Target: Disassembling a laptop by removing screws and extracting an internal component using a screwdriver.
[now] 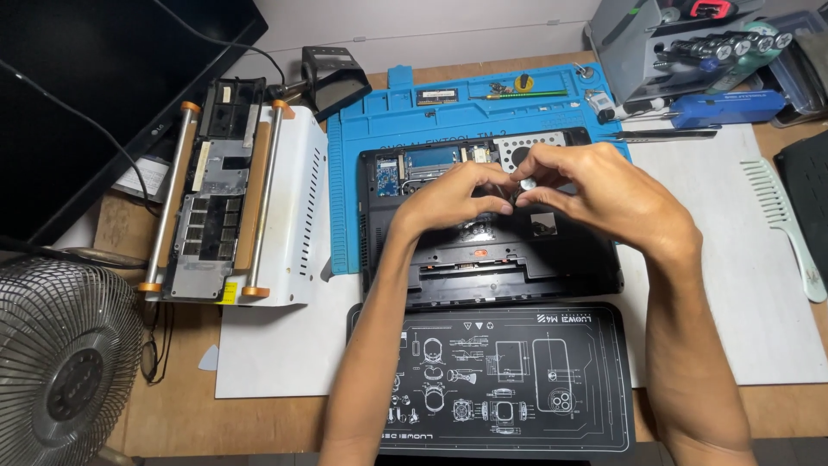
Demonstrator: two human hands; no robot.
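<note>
Electronics repair bench, likely a small workshop. Wooden desk covered by a blue silicone repair mat (448,112) with parts trays along its top edge. Opened black laptop (492,250) lies on it, underside up, boards exposed. Screwdriver set (733,43) and tweezers (664,135) at upper right. Black printed work mat (509,380) in front. Removed cover panel (211,190) rests on a white roller machine (293,216). Dark monitor (95,95) and desk fan (65,354) at left.

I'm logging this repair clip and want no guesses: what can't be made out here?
Head view only:
- The small round silvery part: too small to identify, half covered by fingertips.
- Laptop base middle: hidden under the left hand and right hand.
- Fan: cut by the left and bottom edges.
- Tool rack: cut by the top edge.
</note>
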